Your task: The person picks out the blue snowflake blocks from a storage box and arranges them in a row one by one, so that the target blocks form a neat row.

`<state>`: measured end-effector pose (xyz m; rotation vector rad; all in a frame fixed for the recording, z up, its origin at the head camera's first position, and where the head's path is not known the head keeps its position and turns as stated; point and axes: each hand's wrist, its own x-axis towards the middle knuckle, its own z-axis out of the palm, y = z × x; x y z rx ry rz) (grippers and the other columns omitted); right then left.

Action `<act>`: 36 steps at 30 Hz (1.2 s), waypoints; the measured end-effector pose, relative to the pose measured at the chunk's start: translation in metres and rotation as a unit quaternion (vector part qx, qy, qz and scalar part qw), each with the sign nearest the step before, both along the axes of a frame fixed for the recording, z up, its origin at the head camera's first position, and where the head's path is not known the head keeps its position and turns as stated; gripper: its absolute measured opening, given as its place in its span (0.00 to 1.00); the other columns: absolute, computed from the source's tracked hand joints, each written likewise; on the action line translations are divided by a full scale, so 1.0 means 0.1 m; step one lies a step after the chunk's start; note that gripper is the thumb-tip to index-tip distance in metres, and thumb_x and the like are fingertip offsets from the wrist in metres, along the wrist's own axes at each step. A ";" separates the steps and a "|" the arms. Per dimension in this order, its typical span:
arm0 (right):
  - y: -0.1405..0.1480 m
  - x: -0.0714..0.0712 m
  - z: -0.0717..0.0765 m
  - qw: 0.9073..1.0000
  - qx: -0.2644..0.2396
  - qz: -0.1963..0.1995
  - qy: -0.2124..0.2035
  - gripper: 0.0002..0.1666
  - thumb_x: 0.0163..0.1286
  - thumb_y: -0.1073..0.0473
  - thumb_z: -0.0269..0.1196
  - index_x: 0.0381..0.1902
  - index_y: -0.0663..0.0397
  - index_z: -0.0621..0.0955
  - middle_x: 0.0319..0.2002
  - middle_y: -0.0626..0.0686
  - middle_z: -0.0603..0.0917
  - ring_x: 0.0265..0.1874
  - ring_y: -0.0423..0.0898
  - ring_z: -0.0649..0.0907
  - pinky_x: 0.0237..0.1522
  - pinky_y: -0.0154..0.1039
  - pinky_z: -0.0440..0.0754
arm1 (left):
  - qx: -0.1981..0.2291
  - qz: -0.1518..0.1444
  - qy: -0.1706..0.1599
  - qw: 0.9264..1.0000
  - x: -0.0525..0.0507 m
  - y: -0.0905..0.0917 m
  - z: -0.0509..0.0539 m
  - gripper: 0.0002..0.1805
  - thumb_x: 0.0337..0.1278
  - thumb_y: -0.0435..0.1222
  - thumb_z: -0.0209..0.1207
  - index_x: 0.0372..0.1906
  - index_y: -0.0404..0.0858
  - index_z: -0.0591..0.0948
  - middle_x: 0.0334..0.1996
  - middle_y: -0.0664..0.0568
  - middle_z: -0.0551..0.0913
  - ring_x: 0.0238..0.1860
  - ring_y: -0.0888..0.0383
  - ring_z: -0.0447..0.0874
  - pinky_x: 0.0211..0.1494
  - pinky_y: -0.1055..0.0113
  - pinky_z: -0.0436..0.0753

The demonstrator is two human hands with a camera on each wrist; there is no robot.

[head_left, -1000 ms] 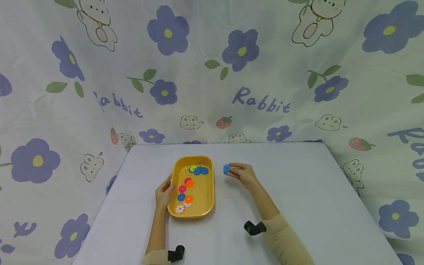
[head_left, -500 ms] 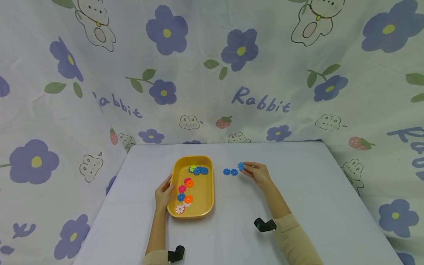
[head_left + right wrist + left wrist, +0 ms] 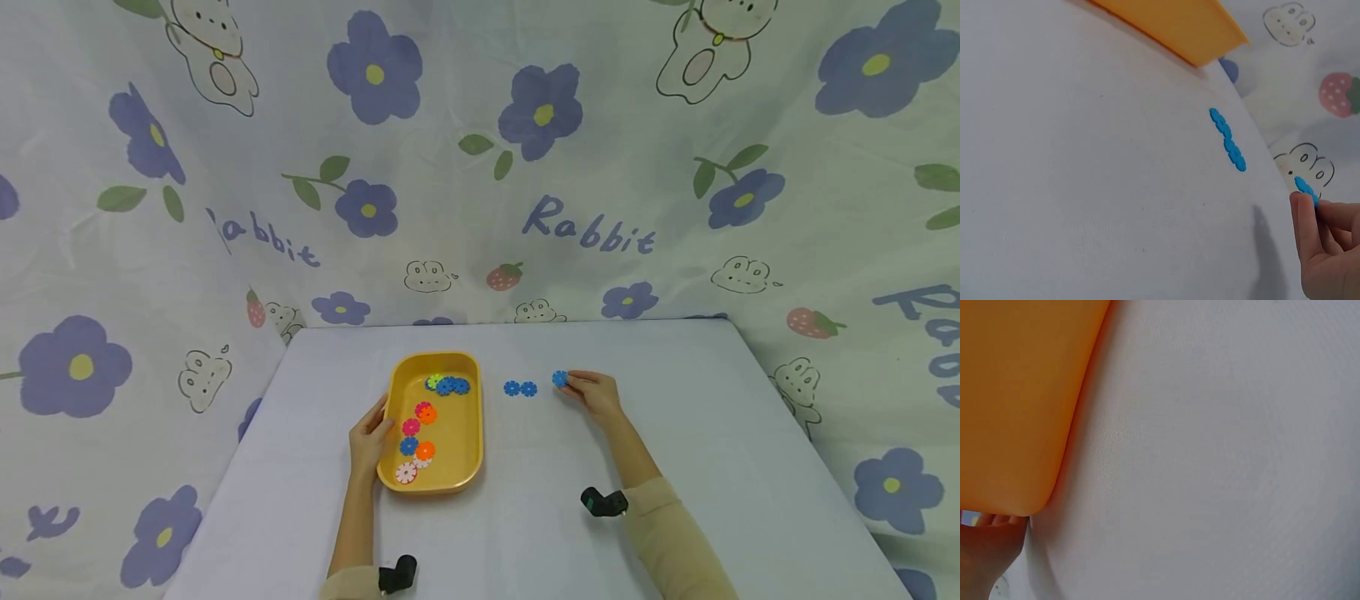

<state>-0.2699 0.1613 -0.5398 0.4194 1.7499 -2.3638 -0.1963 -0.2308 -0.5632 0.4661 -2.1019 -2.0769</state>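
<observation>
On the left, my left hand holds the side of a yellow plastic tray, thumb at the rim. The left wrist view has the tray's outer wall with part of that hand below it. My right hand pinches a blue snowflake disc by its edge, raised over the table's far part; the right wrist view shows this disc nearly edge-on. Left of it, two blue snowflake discs lie side by side on the table, edges touching or almost so.
Inside the tray lie several more discs: blue and yellow-green at the far end, pink and orange mid-left, white near. A white cloth covers the table. Behind it hangs a patterned curtain.
My right hand has moved right, away from the tray, with a blue disc in its fingers. Two blue discs now show on the table where it was. Left hand and tray stay put.
</observation>
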 end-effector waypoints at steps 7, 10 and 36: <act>-0.06 -0.02 -0.12 0.997 0.053 -0.046 -0.011 0.21 0.63 0.73 0.59 0.53 0.80 0.73 0.34 0.56 0.83 0.28 0.41 0.85 0.39 0.33 0.83 | 0.006 -0.003 -0.001 1.000 0.01 0.00 0.01 0.26 0.62 0.29 0.53 0.66 0.38 0.70 0.63 0.38 0.70 0.62 0.49 0.68 0.46 0.87 0.73; -0.07 -0.03 -0.15 0.997 0.060 -0.049 -0.008 0.20 0.61 0.74 0.60 0.51 0.81 0.73 0.31 0.55 0.83 0.27 0.42 0.85 0.38 0.34 0.84 | 0.009 -0.003 -0.005 1.000 0.01 0.00 0.02 0.26 0.62 0.29 0.53 0.66 0.38 0.69 0.64 0.38 0.69 0.62 0.49 0.67 0.46 0.88 0.72; -0.24 -0.05 -0.24 0.982 0.186 -0.031 0.030 0.16 0.58 0.72 0.64 0.44 0.78 0.79 0.34 0.64 0.85 0.21 0.40 0.84 0.30 0.33 0.84 | 0.025 0.001 -0.006 1.000 0.02 0.01 0.03 0.25 0.63 0.29 0.52 0.66 0.38 0.69 0.65 0.38 0.68 0.64 0.48 0.66 0.45 0.88 0.73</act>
